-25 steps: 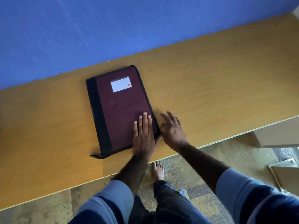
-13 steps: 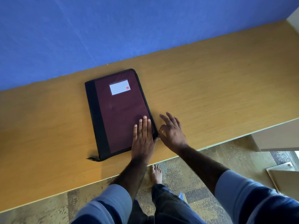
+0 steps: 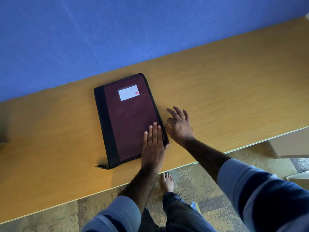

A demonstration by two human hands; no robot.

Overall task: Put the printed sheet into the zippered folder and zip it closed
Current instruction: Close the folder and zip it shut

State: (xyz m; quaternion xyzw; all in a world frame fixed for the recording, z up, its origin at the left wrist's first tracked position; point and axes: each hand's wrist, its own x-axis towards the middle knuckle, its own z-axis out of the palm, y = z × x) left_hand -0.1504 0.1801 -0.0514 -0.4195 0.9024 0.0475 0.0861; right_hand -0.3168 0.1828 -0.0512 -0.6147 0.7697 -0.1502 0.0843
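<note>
Zippered folder (image 3: 128,118) lies shut on the tabletop (image 3: 217,91), nearer the front edge than the back edge by the blue wall (image 3: 100,30), spine side to our left. White label (image 3: 128,94) sits on its maroon cover, far end. Our left hand (image 3: 153,146) lies flat, fingers together, pressing the cover's near-right corner. Our right hand (image 3: 179,126) is just beside the folder's right edge, fingers spread; thumb & forefinger seem pinched at the zip track, can't tell what they hold. Zip tab (image 3: 101,166) trails off the near-left corner.
</note>
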